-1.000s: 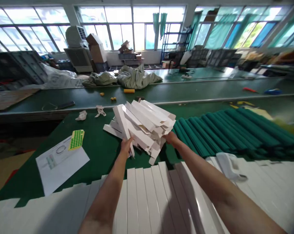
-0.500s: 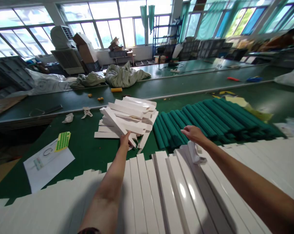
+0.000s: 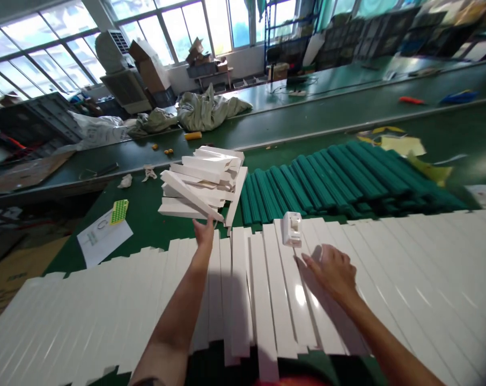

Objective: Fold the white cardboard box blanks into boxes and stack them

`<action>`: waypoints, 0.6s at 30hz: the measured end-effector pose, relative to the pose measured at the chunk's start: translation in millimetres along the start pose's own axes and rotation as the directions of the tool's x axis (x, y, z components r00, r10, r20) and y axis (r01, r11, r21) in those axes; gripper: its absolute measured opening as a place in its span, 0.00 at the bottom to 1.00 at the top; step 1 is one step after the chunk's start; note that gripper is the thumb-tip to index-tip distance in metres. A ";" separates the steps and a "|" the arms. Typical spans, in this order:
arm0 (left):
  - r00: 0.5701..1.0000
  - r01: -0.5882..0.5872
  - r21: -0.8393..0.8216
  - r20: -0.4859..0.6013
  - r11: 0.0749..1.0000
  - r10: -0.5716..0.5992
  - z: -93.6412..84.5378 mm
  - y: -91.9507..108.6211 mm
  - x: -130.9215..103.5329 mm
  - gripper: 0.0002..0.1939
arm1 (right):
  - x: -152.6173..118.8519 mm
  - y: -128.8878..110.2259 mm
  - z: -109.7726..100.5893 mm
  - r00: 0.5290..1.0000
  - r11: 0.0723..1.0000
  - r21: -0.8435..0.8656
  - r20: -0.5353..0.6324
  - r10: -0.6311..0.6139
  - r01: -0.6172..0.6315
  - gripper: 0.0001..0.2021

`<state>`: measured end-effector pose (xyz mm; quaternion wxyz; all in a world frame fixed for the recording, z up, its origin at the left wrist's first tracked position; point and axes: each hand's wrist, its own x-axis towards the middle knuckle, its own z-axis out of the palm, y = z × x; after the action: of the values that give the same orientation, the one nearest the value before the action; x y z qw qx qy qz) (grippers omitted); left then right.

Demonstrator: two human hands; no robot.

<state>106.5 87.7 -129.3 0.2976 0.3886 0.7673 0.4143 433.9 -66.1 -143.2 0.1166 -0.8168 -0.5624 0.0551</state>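
My left hand [image 3: 205, 235] is at the near end of a loose pile of flat white cartons [image 3: 198, 185], thumb and fingers apart. Its fingertips are beside the lowest end of the slanting top carton; I cannot tell whether they touch it. My right hand [image 3: 334, 272] is over a row of long white boxes [image 3: 263, 289], its thumb apart from the curved fingers and nothing visible in it. Just beyond its thumb, a small white plastic device with a recessed top [image 3: 292, 229] rests on the boxes.
Dark green ribbed rolls [image 3: 339, 182] lie stacked behind the boxes. To the left are a paper sheet [image 3: 102, 244] and a green dotted sticker card [image 3: 119, 211]. Past the table's raised strip sit a grey crumpled cloth [image 3: 206, 110] and a yellow roll [image 3: 193, 135].
My right hand has come back and lower, away from the green rolls, and its fingers have spread. My left thumb has parted from its fingers. The view has tilted and turned.
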 end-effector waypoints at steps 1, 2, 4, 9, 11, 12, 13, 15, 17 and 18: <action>1.000 -0.025 0.054 0.005 0.998 0.025 -3.9 -9.4 -23.5 0.41 | -7.3 5.3 4.2 0.998 0.997 -0.049 0.023 -0.053 0.054 0.34; 0.998 -0.055 0.095 0.041 0.994 0.051 -6.0 -19.6 -48.3 0.40 | -14.0 9.1 9.0 0.993 0.990 -0.084 0.035 -0.112 0.115 0.34; 0.983 -0.126 0.141 0.153 0.982 0.104 -4.9 -39.8 -96.5 0.39 | -25.0 12.0 19.2 0.981 0.975 -0.112 0.023 -0.191 0.192 0.37; 0.913 -0.263 0.279 0.382 0.924 0.145 7.9 -67.6 -161.3 0.42 | -37.5 0.6 34.6 0.969 0.969 -0.049 -0.039 -0.245 0.243 0.47; 0.886 -0.312 0.327 0.439 0.892 0.149 5.6 -68.9 -163.2 0.45 | -40.9 -7.4 36.5 0.960 0.961 -0.014 -0.052 -0.277 0.276 0.51; 0.879 -0.327 0.328 0.450 0.887 0.158 2.0 -68.8 -161.8 0.47 | -43.0 -12.0 36.9 0.956 0.957 0.002 -0.054 -0.289 0.290 0.52; 0.875 -0.333 0.320 0.456 0.887 0.164 -3.0 -68.8 -159.9 0.49 | -45.4 -16.8 36.8 0.952 0.953 0.016 -0.055 -0.300 0.301 0.53; 0.879 -0.309 0.299 0.452 0.903 0.151 -15.2 -69.6 -156.3 0.51 | -49.9 -25.6 34.3 0.948 0.948 0.039 -0.058 -0.312 0.314 0.53; 0.889 -0.267 0.274 0.439 0.924 0.127 -26.2 -71.9 -154.8 0.52 | -51.7 -30.1 27.7 0.943 0.941 0.062 -0.058 -0.328 0.332 0.50; 0.894 -0.251 0.262 0.433 0.932 0.119 -30.0 -73.5 -154.7 0.52 | -50.8 -29.4 23.2 0.938 0.935 0.078 -0.060 -0.341 0.345 0.45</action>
<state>138.0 -80.9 -157.7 0.3456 0.5805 0.7023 0.2242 383.7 -100.5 -160.3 0.1728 -0.7012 -0.6906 0.0399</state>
